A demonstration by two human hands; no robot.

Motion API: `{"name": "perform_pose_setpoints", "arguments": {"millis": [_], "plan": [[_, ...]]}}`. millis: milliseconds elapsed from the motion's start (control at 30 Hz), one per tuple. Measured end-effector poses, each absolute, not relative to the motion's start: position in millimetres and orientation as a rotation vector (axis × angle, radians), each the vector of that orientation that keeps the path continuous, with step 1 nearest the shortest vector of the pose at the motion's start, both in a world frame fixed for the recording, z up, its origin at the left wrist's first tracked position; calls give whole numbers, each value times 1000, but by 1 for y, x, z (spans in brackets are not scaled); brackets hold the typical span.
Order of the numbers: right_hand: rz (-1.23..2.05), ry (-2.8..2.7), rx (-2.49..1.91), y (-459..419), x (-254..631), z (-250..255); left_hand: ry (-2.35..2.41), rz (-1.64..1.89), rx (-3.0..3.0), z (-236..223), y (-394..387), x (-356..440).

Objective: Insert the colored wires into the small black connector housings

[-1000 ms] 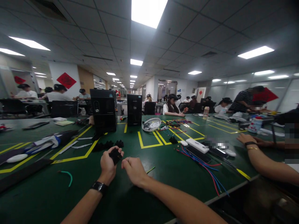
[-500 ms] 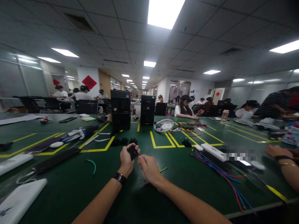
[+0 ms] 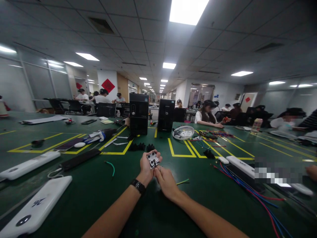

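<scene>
The left hand (image 3: pixel 145 167), grip clamped, holds a small square silver-and-black block (image 3: pixel 153 159); the right hand (image 3: pixel 167 181), grip together, is at its near edge.

The head camera looks forward and slightly down across the tabletop (image 3: pixel 85 198), close behind the left hand (image 3: pixel 145 167) and right hand (image 3: pixel 167 181). Its view reaches the ceiling (image 3: pixel 142 41).

The left hand (image 3: pixel 146 168) hides the small block's (image 3: pixel 153 159) underside; the bottom edge crops the red and blue wires (image 3: pixel 247 187).
</scene>
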State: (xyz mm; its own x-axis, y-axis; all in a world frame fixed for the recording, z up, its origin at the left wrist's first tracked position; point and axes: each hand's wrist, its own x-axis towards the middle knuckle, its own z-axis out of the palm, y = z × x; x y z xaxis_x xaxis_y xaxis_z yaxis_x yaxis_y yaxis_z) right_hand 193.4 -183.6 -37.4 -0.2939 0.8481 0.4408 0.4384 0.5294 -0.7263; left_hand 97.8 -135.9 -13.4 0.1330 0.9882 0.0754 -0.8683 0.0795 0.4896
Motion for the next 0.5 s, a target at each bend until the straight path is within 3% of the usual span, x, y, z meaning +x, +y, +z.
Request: {"name": "perform_pose_setpoints", "arguments": {"millis": [233, 500], "plan": [[525, -1880, -998, -193, 197, -26, 614, 1648, 849, -22, -126, 87], [416, -2000, -1239, -169, 231, -21, 894, 1314, 816, -43, -131, 98]]}}
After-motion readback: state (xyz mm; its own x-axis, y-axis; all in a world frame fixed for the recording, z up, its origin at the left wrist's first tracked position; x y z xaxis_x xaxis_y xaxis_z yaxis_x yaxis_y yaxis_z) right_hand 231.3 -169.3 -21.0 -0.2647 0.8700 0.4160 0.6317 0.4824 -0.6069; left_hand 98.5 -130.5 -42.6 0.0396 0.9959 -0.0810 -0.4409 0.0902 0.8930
